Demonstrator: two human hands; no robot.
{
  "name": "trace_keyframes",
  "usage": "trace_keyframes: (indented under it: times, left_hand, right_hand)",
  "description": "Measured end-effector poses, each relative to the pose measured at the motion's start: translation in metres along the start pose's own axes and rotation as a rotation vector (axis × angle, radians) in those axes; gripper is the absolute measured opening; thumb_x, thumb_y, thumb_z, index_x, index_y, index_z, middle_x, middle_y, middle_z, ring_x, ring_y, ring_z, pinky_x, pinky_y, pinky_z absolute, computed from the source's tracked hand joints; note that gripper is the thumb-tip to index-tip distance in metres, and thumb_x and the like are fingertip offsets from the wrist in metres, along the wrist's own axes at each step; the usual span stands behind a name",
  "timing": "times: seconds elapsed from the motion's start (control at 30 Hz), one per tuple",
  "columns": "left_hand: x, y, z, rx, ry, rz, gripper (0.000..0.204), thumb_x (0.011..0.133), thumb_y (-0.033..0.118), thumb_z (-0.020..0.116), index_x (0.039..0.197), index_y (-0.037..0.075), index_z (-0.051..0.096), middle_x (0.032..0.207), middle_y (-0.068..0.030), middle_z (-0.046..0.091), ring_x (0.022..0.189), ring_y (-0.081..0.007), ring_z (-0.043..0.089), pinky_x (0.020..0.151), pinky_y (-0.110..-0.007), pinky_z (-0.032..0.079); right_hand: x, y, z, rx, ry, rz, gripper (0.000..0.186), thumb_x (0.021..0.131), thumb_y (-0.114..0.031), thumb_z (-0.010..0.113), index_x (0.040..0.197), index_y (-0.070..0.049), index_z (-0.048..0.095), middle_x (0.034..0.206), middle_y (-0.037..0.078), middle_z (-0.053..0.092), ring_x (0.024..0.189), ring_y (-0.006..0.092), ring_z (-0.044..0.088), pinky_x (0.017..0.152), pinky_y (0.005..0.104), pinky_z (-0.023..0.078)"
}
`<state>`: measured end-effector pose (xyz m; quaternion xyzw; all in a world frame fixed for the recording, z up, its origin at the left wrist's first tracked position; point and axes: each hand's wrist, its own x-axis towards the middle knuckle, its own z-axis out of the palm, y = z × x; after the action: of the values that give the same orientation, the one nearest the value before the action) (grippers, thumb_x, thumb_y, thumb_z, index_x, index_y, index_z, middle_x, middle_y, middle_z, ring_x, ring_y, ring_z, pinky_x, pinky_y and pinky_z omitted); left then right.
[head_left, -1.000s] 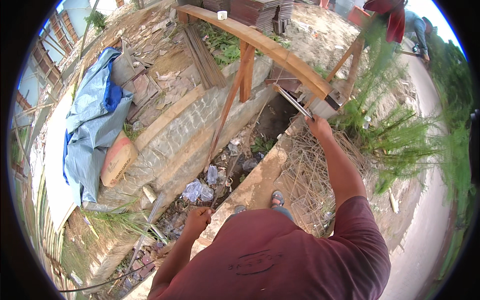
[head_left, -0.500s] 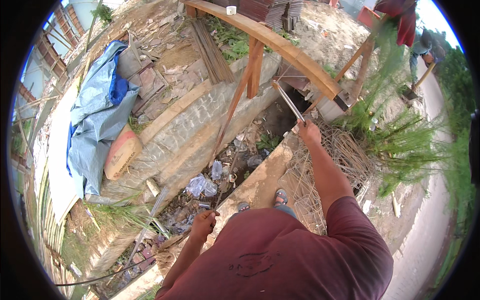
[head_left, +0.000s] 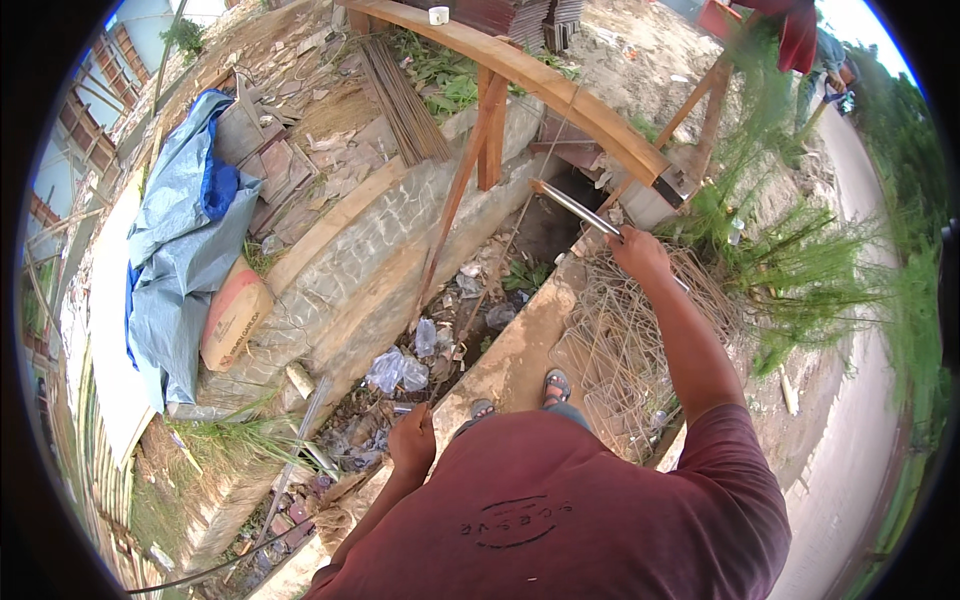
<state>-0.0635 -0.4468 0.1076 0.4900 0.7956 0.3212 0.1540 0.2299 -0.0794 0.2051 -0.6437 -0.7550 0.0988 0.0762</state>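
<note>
A metal tube [head_left: 580, 210] is gripped by the right hand [head_left: 641, 256]. A thin rod [head_left: 484, 297] is clasped in the left hand [head_left: 412, 440].

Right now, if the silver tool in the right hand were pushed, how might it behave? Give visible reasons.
Probably stiff: the silver tool looks straight beyond the right hand, with no visible sag. Its shiny surface might be slippery. Gripped well behind its far tip, it may swing if that end is pushed.
</note>
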Motion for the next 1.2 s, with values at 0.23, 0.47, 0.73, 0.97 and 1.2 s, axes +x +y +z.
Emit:
trace_keyframes:
  times: [0.23,0.47,0.73,0.97,1.2]
  left_hand:
    - [-0.001,0.011,0.019,-0.085,-0.019,-0.111,0.017,0.087,0.016,0.054,0.096,0.004,0.063,0.073,-0.0205,0.059,0.069,-0.0394,0.058,0.06,-0.043,0.044]
    - [0.019,0.013,-0.023,-0.085,0.003,-0.079,0.016,0.085,0.015,0.057,0.095,0.004,0.064,0.07,-0.0207,0.058,0.067,-0.0386,0.058,0.06,-0.041,0.045]
    - [-0.003,0.026,0.003,-0.183,-0.102,-0.282,0.02,0.087,0.019,0.057,0.098,0.004,0.066,0.079,-0.0199,0.064,0.075,-0.0356,0.063,0.067,-0.038,0.047]
    - [0.006,-0.02,-0.026,-0.171,-0.173,-0.204,0.019,0.088,0.017,0.059,0.097,0.002,0.066,0.068,-0.0135,0.06,0.057,-0.0227,0.054,0.057,-0.034,0.043]
    - [0.012,-0.002,-0.011,-0.55,-0.405,-0.482,0.022,0.092,0.017,0.055,0.096,-0.002,0.066,0.058,0.0041,0.047,0.052,-0.0046,0.037,0.048,-0.024,0.03]
  right_hand:
    - [-0.008,-0.02,0.073,0.073,0.037,0.128,0.046,0.089,-0.048,0.048,0.099,-0.005,0.059,0.091,0.025,0.064,0.095,0.0409,0.06,0.082,0.0495,0.047]
    - [0.025,0.002,0.001,-0.015,-0.003,0.008,0.049,0.088,-0.051,0.049,0.101,-0.005,0.062,0.099,0.022,0.064,0.1,0.0391,0.059,0.085,0.048,0.045]
    - [0.031,-0.008,0.051,-0.019,0.025,0.077,0.049,0.088,-0.052,0.049,0.104,-0.007,0.062,0.099,0.023,0.064,0.099,0.0402,0.059,0.087,0.048,0.045]
    - [0.035,0.019,0.007,-0.017,-0.053,0.005,0.053,0.088,-0.055,0.047,0.107,-0.008,0.061,0.098,0.023,0.064,0.096,0.0406,0.06,0.083,0.0488,0.046]
    - [0.026,0.034,0.029,-0.064,0.014,0.05,0.051,0.089,-0.054,0.046,0.102,-0.007,0.059,0.095,0.023,0.064,0.094,0.0402,0.06,0.081,0.0487,0.046]
